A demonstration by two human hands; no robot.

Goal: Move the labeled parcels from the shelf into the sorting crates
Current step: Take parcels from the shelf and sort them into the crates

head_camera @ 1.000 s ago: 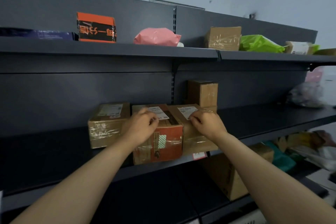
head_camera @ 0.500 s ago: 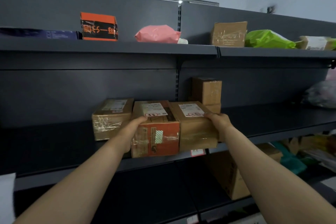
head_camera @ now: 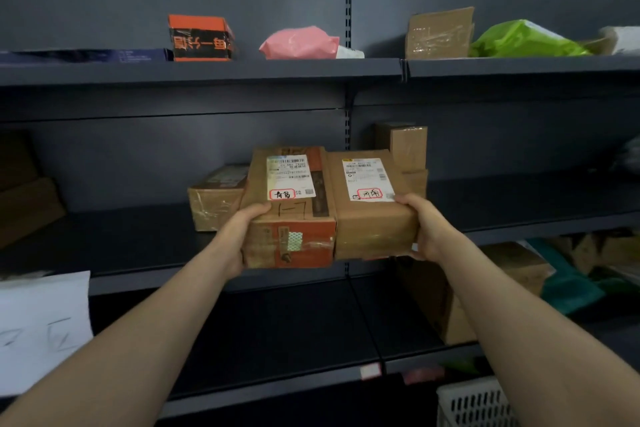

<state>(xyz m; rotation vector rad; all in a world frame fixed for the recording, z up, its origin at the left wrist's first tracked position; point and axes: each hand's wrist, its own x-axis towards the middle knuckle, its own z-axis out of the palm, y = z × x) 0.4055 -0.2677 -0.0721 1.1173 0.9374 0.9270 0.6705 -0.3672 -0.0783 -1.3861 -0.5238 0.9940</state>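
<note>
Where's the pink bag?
In the head view the pink bag lies on the top shelf, near the middle, between the orange-and-black box to its left and a taped cardboard box to its right.

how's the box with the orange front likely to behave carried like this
Probably stiff: the orange box shows square edges under the left hand. Possibly slippery, since glossy tape covers its front. It may drop loose if the squeeze against the brown box, held by the right hand, eases.
</note>
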